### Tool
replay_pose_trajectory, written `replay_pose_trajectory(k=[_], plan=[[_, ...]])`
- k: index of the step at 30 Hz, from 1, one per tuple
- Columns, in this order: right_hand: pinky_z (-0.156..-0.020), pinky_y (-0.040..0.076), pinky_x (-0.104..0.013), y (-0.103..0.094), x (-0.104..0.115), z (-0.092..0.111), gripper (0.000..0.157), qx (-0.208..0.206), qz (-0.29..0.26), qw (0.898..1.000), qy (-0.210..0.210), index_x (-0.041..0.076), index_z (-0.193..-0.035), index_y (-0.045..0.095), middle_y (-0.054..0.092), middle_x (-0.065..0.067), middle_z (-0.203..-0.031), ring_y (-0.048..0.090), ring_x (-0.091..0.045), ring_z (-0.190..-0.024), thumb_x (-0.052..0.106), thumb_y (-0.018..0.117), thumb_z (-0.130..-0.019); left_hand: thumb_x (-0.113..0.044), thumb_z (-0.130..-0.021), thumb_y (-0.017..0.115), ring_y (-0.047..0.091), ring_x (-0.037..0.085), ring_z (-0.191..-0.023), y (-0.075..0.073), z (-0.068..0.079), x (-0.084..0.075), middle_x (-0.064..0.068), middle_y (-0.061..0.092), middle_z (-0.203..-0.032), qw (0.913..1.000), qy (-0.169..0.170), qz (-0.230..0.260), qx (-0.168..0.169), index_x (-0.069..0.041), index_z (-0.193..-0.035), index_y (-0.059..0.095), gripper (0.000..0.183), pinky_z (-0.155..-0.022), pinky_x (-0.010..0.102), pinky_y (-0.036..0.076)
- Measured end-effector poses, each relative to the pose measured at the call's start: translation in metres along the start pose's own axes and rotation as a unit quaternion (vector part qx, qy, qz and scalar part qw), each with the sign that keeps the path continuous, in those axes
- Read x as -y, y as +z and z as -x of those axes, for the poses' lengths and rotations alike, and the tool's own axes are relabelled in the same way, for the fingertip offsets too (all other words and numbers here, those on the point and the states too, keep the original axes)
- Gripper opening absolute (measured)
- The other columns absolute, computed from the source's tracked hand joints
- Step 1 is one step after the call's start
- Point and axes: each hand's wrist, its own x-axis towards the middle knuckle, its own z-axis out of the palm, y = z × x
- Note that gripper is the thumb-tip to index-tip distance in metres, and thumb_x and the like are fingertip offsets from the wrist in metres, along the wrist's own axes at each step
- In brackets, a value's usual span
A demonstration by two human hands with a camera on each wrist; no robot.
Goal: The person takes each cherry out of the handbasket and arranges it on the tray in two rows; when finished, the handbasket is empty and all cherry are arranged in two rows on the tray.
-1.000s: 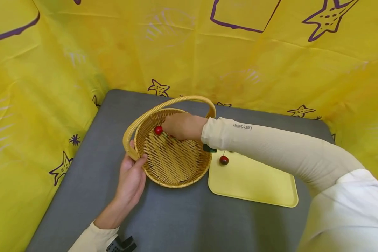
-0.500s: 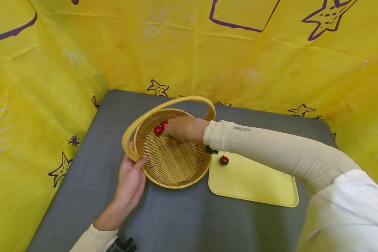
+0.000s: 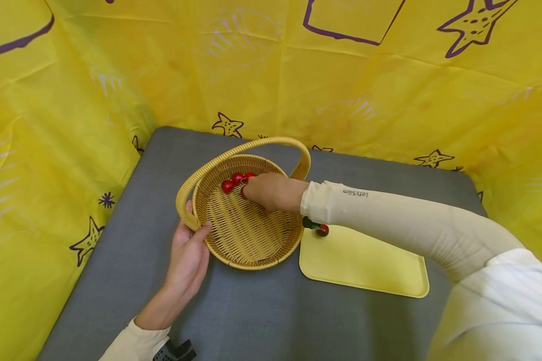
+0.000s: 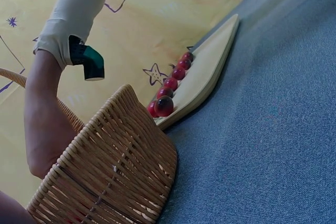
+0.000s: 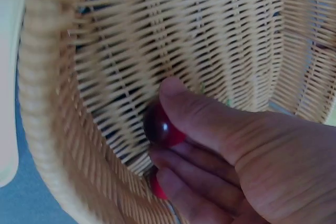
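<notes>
In the far part of the wicker basket [image 3: 248, 240], a dark red cherry [image 5: 160, 124] is pinched in the grip of the right hand [image 3: 273, 190], beside other cherries [image 3: 237, 178]. The left hand [image 3: 189, 258] has its grip clasped on the basket's left rim. Rightward, a yellow tray [image 3: 366, 265] with more cherries [image 4: 170, 83] lies on the grey bench [image 3: 262, 316].

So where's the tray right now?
In the head view, the tray lies on the table just right of the basket, its far part hidden behind the right sleeve; the left wrist view shows cherries lined along it.
</notes>
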Motion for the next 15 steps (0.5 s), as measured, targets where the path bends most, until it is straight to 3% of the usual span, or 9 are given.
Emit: replay_pose_trajectory(k=[7, 15], plan=[[-0.083, 0.059, -0.035, 0.011, 0.002, 0.001, 0.017, -0.035, 0.009, 0.999, 0.009, 0.009, -0.108, 0.070, 0.074, -0.006, -0.106, 0.069, -0.023, -0.091, -0.003, 0.071, -0.095, 0.011, -0.108, 0.037, 0.008, 0.015, -0.161, 0.001, 0.001, -0.002, -0.003, 0.007, -0.176, 0.9999, -0.009, -0.004, -0.005, -0.012, -0.171, 0.002, 0.075, -0.131, 0.034, 0.011], [-0.080, 0.060, -0.033, 0.014, 0.005, 0.003, 0.012, -0.049, 0.010, 0.999, 0.017, 0.009, -0.111, 0.072, 0.075, -0.006, -0.105, 0.070, -0.021, -0.089, 0.002, 0.066, -0.102, 0.011, -0.108, 0.037, 0.007, 0.013, -0.161, 0.001, 0.001, -0.002, -0.003, 0.006, -0.177, 0.9999, -0.007, -0.006, -0.006, -0.012, -0.171, 0.000, 0.076, -0.131, 0.033, 0.011]])
